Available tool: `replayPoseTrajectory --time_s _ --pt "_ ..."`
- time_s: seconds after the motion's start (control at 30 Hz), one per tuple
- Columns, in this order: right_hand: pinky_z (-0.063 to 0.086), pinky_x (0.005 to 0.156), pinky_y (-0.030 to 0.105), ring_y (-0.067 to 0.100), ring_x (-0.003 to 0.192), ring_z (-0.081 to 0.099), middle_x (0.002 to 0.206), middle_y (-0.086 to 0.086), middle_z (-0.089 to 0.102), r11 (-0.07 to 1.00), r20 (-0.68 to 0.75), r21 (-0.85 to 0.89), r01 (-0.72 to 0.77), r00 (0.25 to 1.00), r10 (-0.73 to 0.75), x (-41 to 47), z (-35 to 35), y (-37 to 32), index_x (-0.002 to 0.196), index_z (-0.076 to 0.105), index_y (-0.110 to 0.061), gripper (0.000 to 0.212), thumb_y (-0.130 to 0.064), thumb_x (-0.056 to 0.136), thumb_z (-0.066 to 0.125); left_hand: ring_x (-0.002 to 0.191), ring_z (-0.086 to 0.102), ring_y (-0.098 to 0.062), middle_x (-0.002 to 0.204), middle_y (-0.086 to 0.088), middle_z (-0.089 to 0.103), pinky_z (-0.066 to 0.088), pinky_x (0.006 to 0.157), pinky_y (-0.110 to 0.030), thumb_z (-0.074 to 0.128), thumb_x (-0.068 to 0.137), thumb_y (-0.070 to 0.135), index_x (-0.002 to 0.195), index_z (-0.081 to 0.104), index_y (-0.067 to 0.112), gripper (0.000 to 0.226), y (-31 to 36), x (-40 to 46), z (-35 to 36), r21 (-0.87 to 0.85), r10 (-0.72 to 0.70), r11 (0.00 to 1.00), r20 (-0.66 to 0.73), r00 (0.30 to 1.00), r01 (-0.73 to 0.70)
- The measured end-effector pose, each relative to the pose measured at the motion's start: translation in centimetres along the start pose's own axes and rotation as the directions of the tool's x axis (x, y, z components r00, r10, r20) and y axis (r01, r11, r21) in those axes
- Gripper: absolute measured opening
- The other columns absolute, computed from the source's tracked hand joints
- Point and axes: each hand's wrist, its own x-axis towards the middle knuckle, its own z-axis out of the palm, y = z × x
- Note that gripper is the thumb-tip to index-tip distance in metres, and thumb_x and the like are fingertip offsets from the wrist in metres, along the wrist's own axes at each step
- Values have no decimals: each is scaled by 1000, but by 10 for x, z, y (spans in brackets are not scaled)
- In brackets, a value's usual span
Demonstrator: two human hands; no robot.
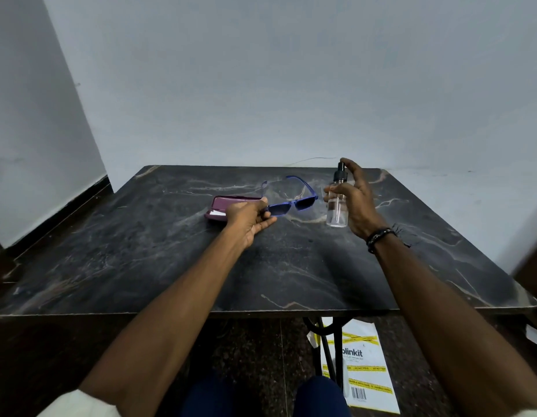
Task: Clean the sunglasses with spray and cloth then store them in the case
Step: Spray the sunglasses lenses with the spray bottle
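My left hand (250,217) grips the blue-framed sunglasses (294,203) by the left end of the frame, holding them just above the dark marble table (171,266) with the arms unfolded and pointing away. My right hand (356,203) holds a clear spray bottle (336,210) upright to the right of the sunglasses, with the index finger on its black nozzle. A maroon case (222,206) lies open behind my left hand, with something white inside it, perhaps the cloth. The hand hides part of the case.
The table stands in a corner against pale walls. Its near edge runs across the lower middle of the view. Under the table at the right lies a white and yellow delivery bag (363,368) beside the black metal table leg (327,350).
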Motion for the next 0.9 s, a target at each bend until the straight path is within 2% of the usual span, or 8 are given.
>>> replayPoseTrajectory --time_s 0.07,0.13,0.3,0.47,0.6,0.67,0.77,0.9 --pt "53 58 32 21 69 61 86 16 62 999 83 48 7 997 -11 -8 7 -2 139 44 -27 65 9 86 50 46 52 -11 65 -9 55 58 49 -31 65 88 4 88 61 -3 8 4 -2 0 -36 2 999 -6 1000 -2" --pt "52 56 31 20 66 61 83 15 62 999 160 47 6 987 -13 -17 14 -2 141 43 -27 66 9 86 52 49 51 -12 65 -8 54 58 49 -31 64 89 4 80 58 1 11 7 -4 -1 -62 8 998 -19 1000 -9" --pt "50 50 30 22 58 57 85 17 62 992 300 119 -45 954 7 -33 32 -2 140 44 -25 64 6 87 62 46 52 -10 65 -8 55 56 48 -28 65 89 5 81 58 3 10 12 -8 -2 -116 33 992 -39 999 -38" --pt "51 56 34 26 60 61 92 18 65 998 335 69 8 942 -31 -43 44 6 138 47 -25 65 -5 82 74 50 52 -12 66 -8 55 57 49 -29 65 89 4 82 58 1 10 13 -14 0 -143 47 988 -60 997 -55" --pt "54 61 36 25 68 63 115 26 58 990 306 -92 111 949 -78 -48 50 13 138 45 -34 70 -16 79 78 48 52 -11 65 -8 55 56 48 -29 64 89 5 80 58 1 12 14 -14 -1 -151 41 987 -72 997 -52" --pt "57 62 33 22 71 64 121 16 56 962 270 -213 173 956 -112 -51 55 17 137 45 -35 69 -18 79 78 46 52 -10 65 -9 53 56 47 -29 63 90 5 78 57 2 14 14 -13 -1 -168 30 985 -73 997 -42" --pt "61 72 41 22 89 65 120 -10 54 860 193 -421 288 955 -226 -56 66 26 136 44 -33 64 -18 81 74 39 53 -9 64 -7 53 54 44 -26 62 90 7 78 57 2 14 15 -13 0 -191 3 981 -76 997 -17" --pt "57 66 40 18 72 64 102 -1 63 664 149 -642 384 912 -383 -64 79 33 137 38 -26 60 -18 84 66 33 53 -7 63 -5 55 48 39 -19 64 89 9 85 59 5 7 15 -15 4 -169 -39 985 -104 994 21"
